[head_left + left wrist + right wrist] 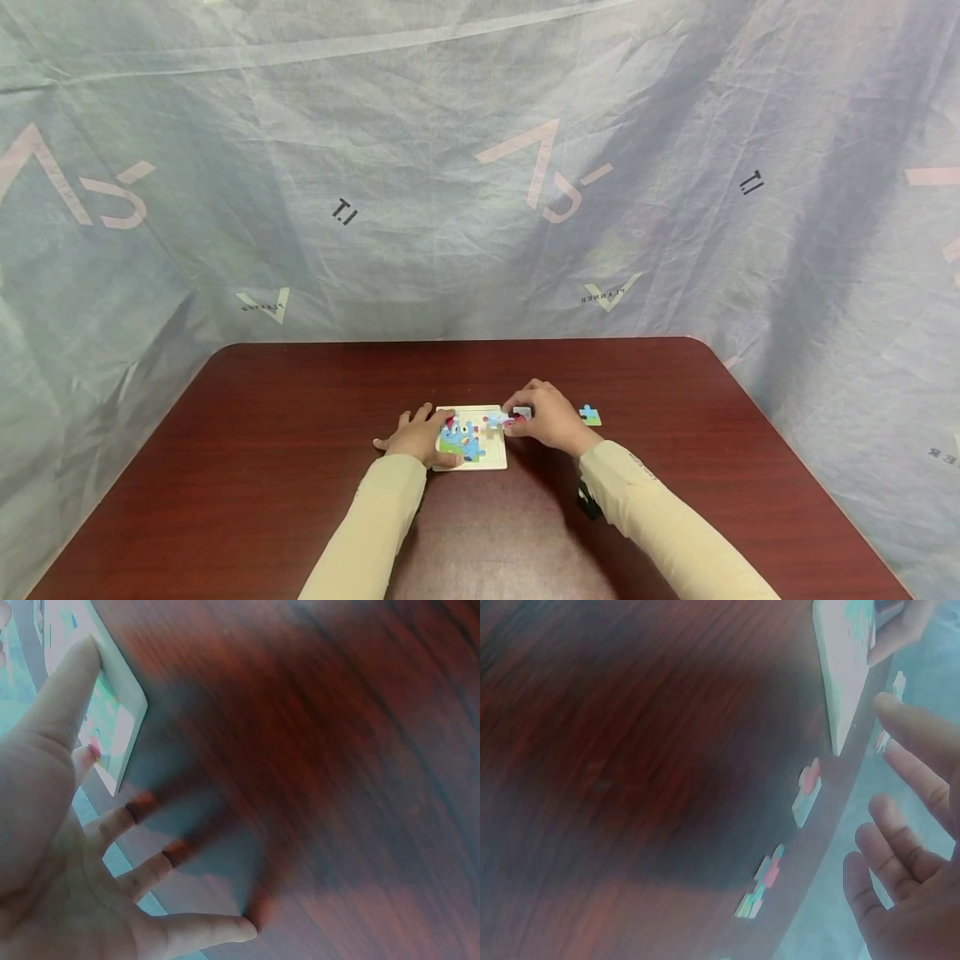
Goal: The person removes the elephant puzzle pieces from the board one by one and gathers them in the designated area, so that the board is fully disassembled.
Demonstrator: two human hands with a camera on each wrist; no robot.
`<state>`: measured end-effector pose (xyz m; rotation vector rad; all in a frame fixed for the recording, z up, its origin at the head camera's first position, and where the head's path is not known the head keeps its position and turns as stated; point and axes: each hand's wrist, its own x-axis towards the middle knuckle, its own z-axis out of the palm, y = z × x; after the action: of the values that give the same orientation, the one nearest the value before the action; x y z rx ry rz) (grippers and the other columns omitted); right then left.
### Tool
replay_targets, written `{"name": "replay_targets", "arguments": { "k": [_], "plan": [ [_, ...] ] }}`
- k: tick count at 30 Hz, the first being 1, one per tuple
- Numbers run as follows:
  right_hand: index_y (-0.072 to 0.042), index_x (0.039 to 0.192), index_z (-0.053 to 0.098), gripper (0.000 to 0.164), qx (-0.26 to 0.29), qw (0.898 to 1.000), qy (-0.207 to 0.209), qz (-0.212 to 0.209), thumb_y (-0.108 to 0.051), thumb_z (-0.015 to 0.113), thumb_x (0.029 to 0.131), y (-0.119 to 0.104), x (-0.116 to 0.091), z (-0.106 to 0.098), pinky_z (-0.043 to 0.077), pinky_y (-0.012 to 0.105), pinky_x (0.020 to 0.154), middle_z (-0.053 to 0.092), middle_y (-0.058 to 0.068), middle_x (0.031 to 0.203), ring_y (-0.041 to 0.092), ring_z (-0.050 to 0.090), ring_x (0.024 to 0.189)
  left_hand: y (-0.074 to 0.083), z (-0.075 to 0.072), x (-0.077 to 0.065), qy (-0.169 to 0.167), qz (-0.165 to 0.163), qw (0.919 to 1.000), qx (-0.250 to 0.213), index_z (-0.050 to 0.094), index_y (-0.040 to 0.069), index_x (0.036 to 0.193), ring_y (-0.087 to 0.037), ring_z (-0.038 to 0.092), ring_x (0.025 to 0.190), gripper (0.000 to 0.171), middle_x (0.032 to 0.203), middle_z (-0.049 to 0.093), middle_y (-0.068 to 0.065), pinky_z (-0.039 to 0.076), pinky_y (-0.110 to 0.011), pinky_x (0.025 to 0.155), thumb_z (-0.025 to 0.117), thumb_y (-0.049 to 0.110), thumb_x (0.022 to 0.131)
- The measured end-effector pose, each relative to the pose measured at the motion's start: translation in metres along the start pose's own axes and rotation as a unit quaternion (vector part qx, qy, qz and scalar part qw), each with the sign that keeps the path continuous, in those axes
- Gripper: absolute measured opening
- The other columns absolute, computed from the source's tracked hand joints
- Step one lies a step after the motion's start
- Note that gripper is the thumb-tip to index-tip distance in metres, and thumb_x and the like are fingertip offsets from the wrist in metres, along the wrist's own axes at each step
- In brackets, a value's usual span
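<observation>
A square puzzle board (491, 461) with a pale wooden frame lies on the table, its left part filled with blue elephant-like artwork. My left hand (415, 439) rests over its left edge with fingers spread; in the left wrist view the thumb (71, 682) lies straight across the frame and other fingertips touch the table. Over the board's upper right, my right hand (551, 417) pinches a jigsaw piece (495, 420) between thumb and index finger. That jigsaw piece (898, 686) shows tilted in the right wrist view, partly hidden by the thumb; the other fingers are loosely bent.
Right of the board, two loose jigsaw pieces lie on the dark red table (300, 400): one piece (807, 793) near the frame, another piece (589, 415) farther right. A small black object (587, 502) shows beside the right sleeve. Printed grey cloth (420, 167) hangs behind the table.
</observation>
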<state>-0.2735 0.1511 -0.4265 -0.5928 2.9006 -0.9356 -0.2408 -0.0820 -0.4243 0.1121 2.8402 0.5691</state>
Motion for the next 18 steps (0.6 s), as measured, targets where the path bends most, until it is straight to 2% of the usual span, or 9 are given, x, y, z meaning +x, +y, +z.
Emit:
{"name": "replay_targets", "arguments": {
  "k": [10,18],
  "plan": [
    [-0.018,0.102,0.078,0.021,0.001,1.0,0.001,0.004,-0.017,0.087,0.083,0.017,-0.011,-0.007,0.047,0.043,0.081,0.06,0.008,0.108,0.03,0.054,0.099,0.0,0.0,0.0,0.004,0.003,1.0,0.001,0.048,0.019,0.152,-0.047,0.026,0.148,0.077,0.161,0.034,-0.017,0.025,-0.086,0.097,0.085,0.032,0.085],
    [-0.022,0.102,0.079,0.021,-0.005,1.0,-0.008,0.015,-0.019,0.087,0.083,0.024,-0.019,-0.012,0.046,0.052,0.088,0.06,0.002,0.11,0.034,0.054,0.11,-0.001,0.001,0.001,0.004,0.003,1.0,-0.001,0.048,0.019,0.152,-0.047,0.026,0.147,0.078,0.161,0.034,-0.018,0.025,-0.086,0.097,0.085,0.031,0.085]
  ]
}}
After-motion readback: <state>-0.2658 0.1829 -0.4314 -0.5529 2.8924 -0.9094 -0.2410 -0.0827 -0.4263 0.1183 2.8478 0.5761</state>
